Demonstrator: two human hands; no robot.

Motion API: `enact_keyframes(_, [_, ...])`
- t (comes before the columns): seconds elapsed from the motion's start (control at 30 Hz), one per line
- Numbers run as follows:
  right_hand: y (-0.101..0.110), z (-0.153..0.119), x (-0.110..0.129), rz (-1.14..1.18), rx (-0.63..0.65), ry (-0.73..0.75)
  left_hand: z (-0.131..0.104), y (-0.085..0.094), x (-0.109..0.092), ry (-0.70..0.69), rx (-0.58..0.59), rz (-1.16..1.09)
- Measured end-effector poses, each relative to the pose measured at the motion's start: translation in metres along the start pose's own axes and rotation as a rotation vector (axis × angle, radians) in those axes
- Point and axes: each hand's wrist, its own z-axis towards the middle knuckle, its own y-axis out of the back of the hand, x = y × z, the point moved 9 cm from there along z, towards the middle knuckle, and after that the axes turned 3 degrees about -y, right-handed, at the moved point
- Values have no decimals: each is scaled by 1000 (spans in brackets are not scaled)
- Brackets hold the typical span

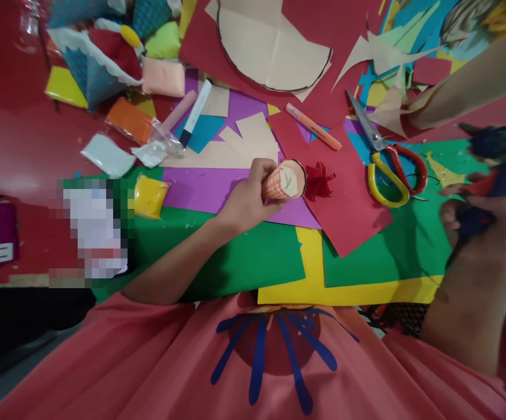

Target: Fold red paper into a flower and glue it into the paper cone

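My left hand (246,201) is closed around a small paper cone (274,185) with an orange checked pattern. Its open end faces right and shows a cream filling. Just beyond that end is a crumpled dark red paper piece (320,181), over a red sheet (349,216). At the right edge, my right hand (493,224) is wrapped around what looks like a dark blue glue gun (475,221), with a small red light on its body. The hand partly covers it. Between the two hands lie scissors (378,143) with yellow and red handles.
Markers (197,111), an orange highlighter (313,126) and clay packets (128,119) lie about the table. Blue patterned cones (99,70) sit at the upper left. A cream paper circle (270,46) is at the top; another person's arm (467,81) reaches in at upper right.
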Motion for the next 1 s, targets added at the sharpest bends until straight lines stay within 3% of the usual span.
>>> enact_keyframes(0.07, [-38, -11, 7, 193, 101, -178, 0, 1, -1, 7, 15, 27])
enact_keyframes(0.1, [-64, -19, 15, 213, 237, -210, -1, 0, -2, 11, 28, 45])
enact_keyframes(0.23, [-131, -46, 42, 361, 550, -209, -3, 0, -8, -56, 23, 78])
enact_keyframes(0.33, [-162, -63, 52, 416, 757, -163, -5, -4, -9, -109, 3, 63])
enact_keyframes(0.57, [-180, -81, 39, 383, 909, -188, -5, -8, 0, -93, -48, -47])
enact_keyframes(1.0, [-179, -80, 30, 303, 879, -189, -4, -8, 12, -96, -59, -112])
